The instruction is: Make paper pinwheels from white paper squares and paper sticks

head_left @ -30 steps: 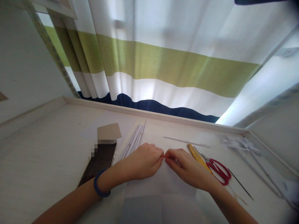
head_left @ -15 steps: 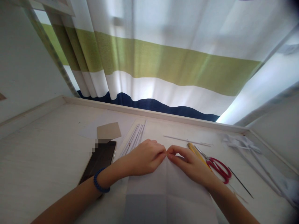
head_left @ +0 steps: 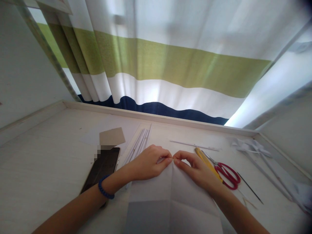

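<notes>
A creased sheet of white paper (head_left: 151, 191) hangs below both hands, with fold lines crossing near its middle. At the sheet's top edge, my left hand (head_left: 153, 162) pinches the paper between thumb and fingers. Right beside it, my right hand (head_left: 191, 165) pinches the same edge, the fingertips of both hands nearly touching. A blue braided bracelet (head_left: 105, 187) circles my left wrist. Thin white paper sticks (head_left: 140, 144) lie behind my left hand. Red-handled scissors (head_left: 227, 175) and a yellow-handled tool (head_left: 204, 159), perhaps a cutter, lie just right of my right hand.
A dark phone (head_left: 102, 169) lies under my left forearm, near a tan card (head_left: 112, 138). One thin stick (head_left: 193, 145) lies toward the back. At right are a black rod (head_left: 251, 188) and a white paper construction (head_left: 263, 165). A striped curtain (head_left: 156, 61) hangs behind the raised table rim.
Both hands keep their pinch on the paper's top edge. The sheet's lower part has tilted slightly, and its cross fold shows more on the right. The whole view has shifted a little.
</notes>
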The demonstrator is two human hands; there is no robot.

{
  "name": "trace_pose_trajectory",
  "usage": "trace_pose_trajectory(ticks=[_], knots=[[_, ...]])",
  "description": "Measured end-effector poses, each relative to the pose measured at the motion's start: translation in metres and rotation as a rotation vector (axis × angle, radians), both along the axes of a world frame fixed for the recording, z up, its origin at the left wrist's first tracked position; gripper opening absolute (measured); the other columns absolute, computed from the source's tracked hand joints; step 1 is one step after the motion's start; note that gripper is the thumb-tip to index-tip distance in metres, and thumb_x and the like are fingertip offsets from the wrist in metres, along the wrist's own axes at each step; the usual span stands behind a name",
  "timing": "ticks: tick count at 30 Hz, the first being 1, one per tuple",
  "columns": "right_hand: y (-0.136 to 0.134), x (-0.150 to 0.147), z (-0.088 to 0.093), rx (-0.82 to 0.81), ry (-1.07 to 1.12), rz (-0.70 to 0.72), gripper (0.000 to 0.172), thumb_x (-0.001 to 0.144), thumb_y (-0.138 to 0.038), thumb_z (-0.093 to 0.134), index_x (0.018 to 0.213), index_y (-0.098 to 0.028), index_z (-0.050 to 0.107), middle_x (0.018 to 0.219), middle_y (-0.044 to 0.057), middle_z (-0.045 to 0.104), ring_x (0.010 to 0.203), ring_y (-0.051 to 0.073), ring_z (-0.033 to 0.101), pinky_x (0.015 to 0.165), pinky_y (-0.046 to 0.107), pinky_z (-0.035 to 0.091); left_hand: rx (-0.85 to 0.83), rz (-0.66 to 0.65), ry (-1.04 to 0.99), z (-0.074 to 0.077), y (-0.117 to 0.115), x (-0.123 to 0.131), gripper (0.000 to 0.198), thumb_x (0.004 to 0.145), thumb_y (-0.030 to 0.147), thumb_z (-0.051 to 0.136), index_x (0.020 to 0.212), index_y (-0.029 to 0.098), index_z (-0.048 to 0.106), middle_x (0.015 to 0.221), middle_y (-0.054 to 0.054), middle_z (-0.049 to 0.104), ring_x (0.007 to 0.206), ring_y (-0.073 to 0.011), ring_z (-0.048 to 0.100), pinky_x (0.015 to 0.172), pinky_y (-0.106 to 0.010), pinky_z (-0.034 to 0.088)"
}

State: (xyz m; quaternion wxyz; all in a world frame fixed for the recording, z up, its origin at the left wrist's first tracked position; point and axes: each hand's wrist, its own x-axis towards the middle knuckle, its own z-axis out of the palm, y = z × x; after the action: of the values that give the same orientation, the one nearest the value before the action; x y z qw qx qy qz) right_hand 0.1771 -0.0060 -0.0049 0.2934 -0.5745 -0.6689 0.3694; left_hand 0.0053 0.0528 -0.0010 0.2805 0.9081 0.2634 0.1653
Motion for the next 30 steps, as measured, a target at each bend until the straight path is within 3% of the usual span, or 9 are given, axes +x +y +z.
trace_pose_trajectory(ticks=[11,22,30], knots=[[0.003,-0.001,-0.011,0.064,-0.001,-0.006,0.018,0.083,-0.026,0.042,0.074,-0.017,0.055,0.072,-0.001,0.057,0.073,0.014,0.053,0.067,0.023,0.041,-0.023,0.043,-0.004,-0.006,0.001,0.002,0.023,0.085,0.022,0.040,0.083,0.016,0.062,0.078,-0.002,0.065,0.075,-0.0138,0.056,0.070,-0.022,0.038],[0.005,0.010,0.006,0.010,-0.122,0.209,0.016,0.085,-0.027,0.044,0.081,-0.019,0.057,0.077,0.000,0.059,0.075,0.014,0.053,0.068,0.023,0.040,-0.007,-0.029,0.071,0.004,-0.001,-0.001,0.020,0.085,0.021,0.043,0.079,0.016,0.062,0.074,-0.001,0.063,0.073,-0.0136,0.055,0.068,-0.023,0.038],[0.005,0.002,0.008,0.063,-0.086,0.138,0.019,0.087,-0.026,0.040,0.077,-0.018,0.054,0.071,-0.002,0.055,0.068,0.012,0.050,0.062,0.021,0.038,-0.010,0.047,0.023,0.006,-0.004,0.000,0.022,0.085,0.022,0.042,0.078,0.015,0.061,0.076,-0.003,0.064,0.076,-0.0152,0.055,0.073,-0.025,0.038]])
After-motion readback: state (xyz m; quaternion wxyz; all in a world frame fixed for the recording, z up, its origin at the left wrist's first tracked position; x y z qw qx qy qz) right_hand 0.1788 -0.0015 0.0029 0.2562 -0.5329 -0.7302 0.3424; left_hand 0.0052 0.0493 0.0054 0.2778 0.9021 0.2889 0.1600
